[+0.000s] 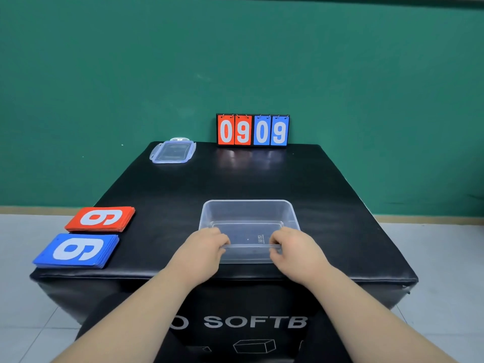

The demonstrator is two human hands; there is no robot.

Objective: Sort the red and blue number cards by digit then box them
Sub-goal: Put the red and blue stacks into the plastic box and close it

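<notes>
I see my left hand [203,248] and right hand [293,248] curled over the near rim of the clear rectangular plastic box [247,211], gripping it on the black padded block [327,205]. From the box, a stack of blue number cards [78,251] lies at nine o'clock. A stack of red number cards [100,218] sits just beyond at ten. The clear lid [172,152] lies far at eleven, and the flip scoreboard [252,130] reading 0909 stands at twelve.

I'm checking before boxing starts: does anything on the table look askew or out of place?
Nothing is spilled or damaged. The blue card stack and red card stack lie slightly fanned right at the left edge of the table, corners seemingly overhanging. The left hand and right hand grip the clear box squarely.
</notes>
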